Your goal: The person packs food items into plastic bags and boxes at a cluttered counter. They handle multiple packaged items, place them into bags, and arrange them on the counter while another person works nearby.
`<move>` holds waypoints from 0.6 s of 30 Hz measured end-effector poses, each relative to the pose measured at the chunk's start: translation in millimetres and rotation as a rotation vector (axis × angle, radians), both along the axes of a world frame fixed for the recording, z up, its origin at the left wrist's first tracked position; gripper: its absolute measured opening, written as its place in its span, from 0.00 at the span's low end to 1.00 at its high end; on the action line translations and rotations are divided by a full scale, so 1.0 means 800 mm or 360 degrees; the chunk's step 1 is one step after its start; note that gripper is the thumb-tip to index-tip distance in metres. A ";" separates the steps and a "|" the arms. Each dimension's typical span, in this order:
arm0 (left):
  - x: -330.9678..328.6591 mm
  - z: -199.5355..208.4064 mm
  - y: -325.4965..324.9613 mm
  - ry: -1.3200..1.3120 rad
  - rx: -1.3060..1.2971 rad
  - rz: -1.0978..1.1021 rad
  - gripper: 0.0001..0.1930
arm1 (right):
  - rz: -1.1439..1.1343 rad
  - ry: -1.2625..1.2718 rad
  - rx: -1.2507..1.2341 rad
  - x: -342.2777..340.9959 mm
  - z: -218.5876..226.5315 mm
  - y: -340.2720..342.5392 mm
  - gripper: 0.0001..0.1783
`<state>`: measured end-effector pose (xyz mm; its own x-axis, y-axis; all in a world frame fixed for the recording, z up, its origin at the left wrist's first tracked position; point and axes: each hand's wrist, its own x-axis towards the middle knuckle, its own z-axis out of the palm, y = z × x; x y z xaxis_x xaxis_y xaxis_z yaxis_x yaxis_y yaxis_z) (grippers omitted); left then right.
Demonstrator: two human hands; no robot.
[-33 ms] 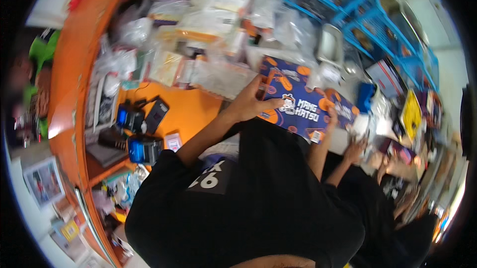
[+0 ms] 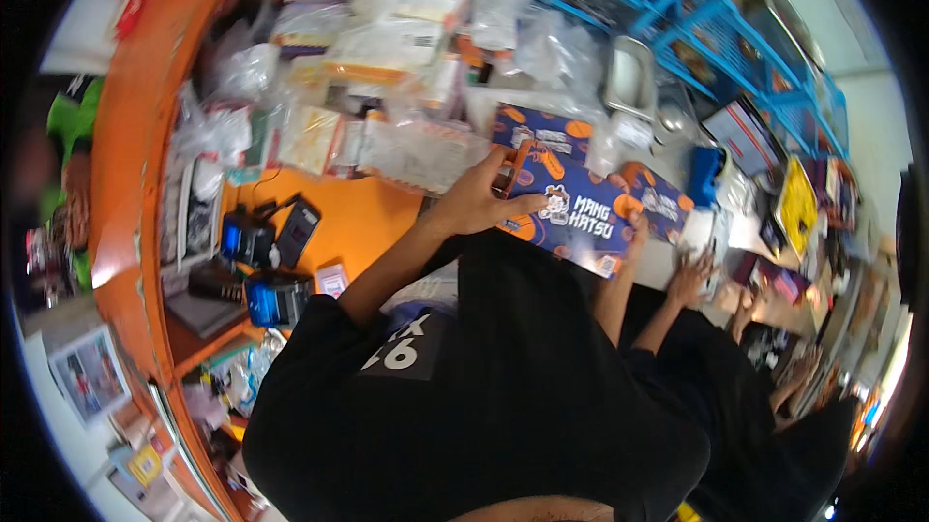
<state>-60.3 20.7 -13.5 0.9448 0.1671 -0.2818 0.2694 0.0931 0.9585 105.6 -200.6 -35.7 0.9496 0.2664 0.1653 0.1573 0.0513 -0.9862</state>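
The left hand (image 2: 469,201) had its grip closed around the left end of a blue-and-orange patterned box (image 2: 581,222), thumb across its face, while the right hand (image 2: 632,235) grasped the opposite end. The box was held in front of the person's black shirt (image 2: 532,348), right of the orange part of the desk (image 2: 373,222), with a similar box (image 2: 556,125) just behind it. Farther back lay plastic-wrapped packages (image 2: 382,46), and a co-worker's hand (image 2: 691,278) was near the right hand.
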 end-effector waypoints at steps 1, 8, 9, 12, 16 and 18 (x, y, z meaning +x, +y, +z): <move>0.013 0.000 0.006 0.0034 0.0323 -0.0040 0.33 | -0.0109 0.0013 0.0039 0.002 0.005 -0.026 0.33; 0.072 -0.007 0.060 0.0429 0.2115 -0.0366 0.35 | -0.0466 0.0122 0.0298 0.018 0.014 -0.108 0.35; 0.073 -0.013 0.061 0.0475 0.2164 -0.0555 0.35 | -0.0494 0.0142 0.0330 0.019 0.009 -0.116 0.36; 0.075 -0.046 0.053 0.0527 0.2305 -0.0778 0.34 | -0.0561 0.0228 0.0443 0.023 -0.011 -0.139 0.37; 0.095 -0.077 0.010 0.0274 0.2398 -0.0597 0.46 | -0.0651 0.0415 0.0633 0.000 -0.060 -0.180 0.38; 0.109 -0.085 0.002 0.0226 0.2271 -0.0442 0.54 | -0.0677 0.0534 0.0757 -0.021 -0.096 -0.197 0.39</move>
<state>26.8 22.5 -81.2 0.9716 0.1993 -0.1278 0.2180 -0.9636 0.1545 89.1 -357.8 -112.4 0.9750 -0.1661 -0.1476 -0.0485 0.4890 -0.8709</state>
